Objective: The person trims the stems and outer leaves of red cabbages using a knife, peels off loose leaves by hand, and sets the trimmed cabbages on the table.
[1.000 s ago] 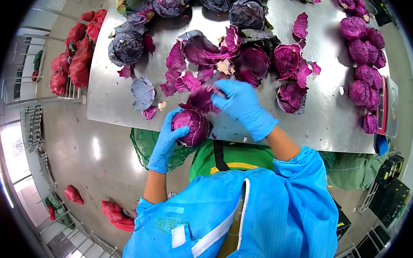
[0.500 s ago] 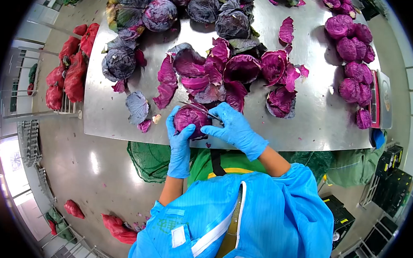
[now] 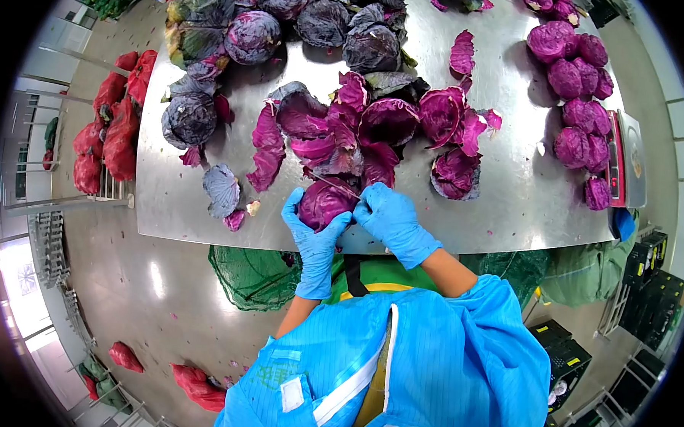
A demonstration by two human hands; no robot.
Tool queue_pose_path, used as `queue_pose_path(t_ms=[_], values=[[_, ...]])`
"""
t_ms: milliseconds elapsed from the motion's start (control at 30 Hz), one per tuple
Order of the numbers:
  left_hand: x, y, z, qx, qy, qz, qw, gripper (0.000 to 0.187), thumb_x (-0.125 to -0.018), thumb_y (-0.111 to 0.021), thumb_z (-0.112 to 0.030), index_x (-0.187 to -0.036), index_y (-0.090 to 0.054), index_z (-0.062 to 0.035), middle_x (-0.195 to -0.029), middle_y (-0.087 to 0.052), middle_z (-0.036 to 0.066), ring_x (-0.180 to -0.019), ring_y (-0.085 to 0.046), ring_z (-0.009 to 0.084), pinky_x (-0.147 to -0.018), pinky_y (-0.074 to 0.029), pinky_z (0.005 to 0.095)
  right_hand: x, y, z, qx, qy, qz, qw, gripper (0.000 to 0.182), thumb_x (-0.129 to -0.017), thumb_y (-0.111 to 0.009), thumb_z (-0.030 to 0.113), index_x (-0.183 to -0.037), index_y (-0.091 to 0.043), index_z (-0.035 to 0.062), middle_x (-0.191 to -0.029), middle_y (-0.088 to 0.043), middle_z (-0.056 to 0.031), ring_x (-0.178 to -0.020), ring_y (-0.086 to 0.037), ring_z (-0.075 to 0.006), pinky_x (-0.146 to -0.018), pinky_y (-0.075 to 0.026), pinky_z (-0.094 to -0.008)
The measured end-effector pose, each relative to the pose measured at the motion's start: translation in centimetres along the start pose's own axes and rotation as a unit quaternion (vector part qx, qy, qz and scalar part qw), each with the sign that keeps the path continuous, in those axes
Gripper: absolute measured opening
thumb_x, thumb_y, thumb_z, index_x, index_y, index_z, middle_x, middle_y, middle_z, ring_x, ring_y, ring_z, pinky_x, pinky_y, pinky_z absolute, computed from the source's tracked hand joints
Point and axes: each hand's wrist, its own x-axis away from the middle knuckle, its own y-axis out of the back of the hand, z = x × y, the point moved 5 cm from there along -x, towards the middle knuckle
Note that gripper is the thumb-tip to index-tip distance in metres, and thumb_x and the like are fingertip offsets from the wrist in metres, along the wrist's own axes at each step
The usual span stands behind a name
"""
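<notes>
Blue gloves cover both hands. My left hand (image 3: 315, 243) is wrapped round the lower left side of a red cabbage (image 3: 327, 204) near the table's front edge. My right hand (image 3: 391, 220) is closed on a knife, whose thin blade (image 3: 334, 185) lies across the top of this cabbage. The handle is hidden in the fingers. Just beyond are loose purple outer leaves (image 3: 389, 122) in a heap. A pale leaf (image 3: 222, 191) lies to the left, and a partly peeled cabbage (image 3: 456, 174) rests to the right.
Untrimmed dark cabbages (image 3: 253, 37) fill the back left of the metal table (image 3: 510, 213). Trimmed purple heads (image 3: 572, 146) line the right side beside a scale (image 3: 630, 161). Red sacks (image 3: 121, 139) stand at the left; a green net bag (image 3: 251, 278) hangs below the front edge.
The knife blade has shifted over the cabbage top, and my right hand's fingers have curled in more. My left hand has turned lower round the cabbage. The whole view has shifted slightly.
</notes>
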Motion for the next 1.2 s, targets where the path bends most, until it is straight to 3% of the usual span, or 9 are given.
queue_pose_path(t_ms=[167,400,467,600,633,733,833,1033,1200], values=[[-0.2,-0.4,-0.5,-0.042,-0.003,0.002,0.999,0.096,-0.058,-0.089,-0.02,-0.132,-0.032,-0.0021,-0.127,-0.038,0.012,-0.119,-0.041,0.0244,-0.104,-0.034,0.0355,-0.4,-0.4,-2.1,-0.001,0.007,-0.038,0.999,0.02,-0.079,-0.059,0.025,-0.08,-0.057,0.0056,-0.081,-0.058,-0.0155,-0.07,-0.059,-0.0353,-0.06,-0.049,-0.0462],[-0.7,2.3,1.3,0.237,0.127,-0.006,0.963,0.084,-0.061,-0.084,-0.012,-0.131,-0.038,-0.005,-0.128,-0.044,0.012,-0.116,-0.049,0.0251,-0.102,-0.041,0.0394,-0.9,5.9,-7.1,0.118,-0.062,-0.174,0.976,0.02,-0.083,-0.061,0.022,-0.093,-0.059,0.0046,-0.089,-0.058,-0.0153,-0.077,-0.06,-0.0321,-0.062,-0.049,-0.0426],[-1.2,3.1,2.4,0.33,0.182,0.046,0.925,0.073,-0.072,-0.074,-0.024,-0.134,-0.038,-0.0066,-0.128,-0.048,0.012,-0.118,-0.05,0.0281,-0.099,-0.046,0.0446,-1.0,7.5,-3.9,0.089,-0.041,-0.118,0.988,0.032,-0.082,-0.066,0.03,-0.101,-0.06,0.0047,-0.093,-0.058,-0.0127,-0.077,-0.06,-0.0295,-0.064,-0.05,-0.04],[-0.3,2.3,3.0,0.429,0.272,0.085,0.857,0.083,-0.078,-0.07,-0.044,-0.14,-0.031,-0.0048,-0.138,-0.042,0.017,-0.125,-0.046,0.0338,-0.103,-0.042,0.0523,-1.3,5.8,0.9,-0.198,0.012,0.015,0.98,0.069,-0.073,-0.074,0.048,-0.124,-0.055,0.005,-0.115,-0.06,-0.0144,-0.11,-0.057,-0.031,-0.094,-0.045,-0.0384],[-0.1,1.9,2.8,0.453,0.286,0.099,0.839,0.085,-0.079,-0.069,-0.048,-0.141,-0.03,-0.0043,-0.139,-0.041,0.017,-0.125,-0.045,0.0338,-0.104,-0.041,0.0521,-1.8,5.3,1.9,-0.2,0.046,0.004,0.979,0.071,-0.07,-0.079,0.041,-0.126,-0.054,0.0058,-0.116,-0.058,-0.0146,-0.109,-0.056,-0.0288,-0.093,-0.045,-0.0372],[-0.2,0.3,1.5,0.383,0.27,0.087,0.879,0.087,-0.079,-0.066,-0.056,-0.141,-0.031,-0.0048,-0.139,-0.042,0.016,-0.126,-0.045,0.0325,-0.104,-0.042,0.0489,-1.9,2.9,2.9,-0.229,0.024,0.03,0.973,0.071,-0.071,-0.078,0.042,-0.125,-0.054,0.0021,-0.12,-0.056,-0.0162,-0.121,-0.049,-0.0303,-0.102,-0.038,-0.0387],[-0.8,0.3,1.8,0.361,0.254,0.079,0.894,0.081,-0.081,-0.065,-0.053,-0.139,-0.034,-0.0049,-0.136,-0.045,0.016,-0.122,-0.05,0.0299,-0.103,-0.044,0.0458,-2.0,3.5,2.6,-0.247,0.022,0.036,0.968,0.065,-0.079,-0.068,0.046,-0.125,-0.053,0.0032,-0.116,-0.057,-0.0156,-0.108,-0.058,-0.0319,-0.09,-0.048,-0.0387],[-1.5,0.4,1.0,0.312,0.192,0.039,0.929,0.072,-0.079,-0.069,-0.041,-0.135,-0.04,-0.0051,-0.129,-0.049,0.013,-0.115,-0.053,0.0264,-0.1,-0.045,0.0418,-0.2,3.1,2.8,0.057,0.105,-0.01,0.993,0.022,-0.076,-0.067,0.026,-0.086,-0.06,0.0073,-0.084,-0.06,-0.0105,-0.068,-0.06,-0.0249,-0.053,-0.05,-0.0358],[-0.8,-0.1,-1.5,0.274,0.201,0.103,0.935,0.07,-0.077,-0.068,-0.04,-0.132,-0.044,-0.0045,-0.125,-0.052,0.012,-0.115,-0.053,0.0253,-0.1,-0.043,0.0408,-2.5,6.9,1.1,0.126,0.142,-0.17,0.967,0.015,-0.078,-0.064,0.02,-0.075,-0.053,0.0093,-0.069,-0.05,-0.0071,-0.061,-0.055,-0.0226,-0.049,-0.045,-0.0353]])
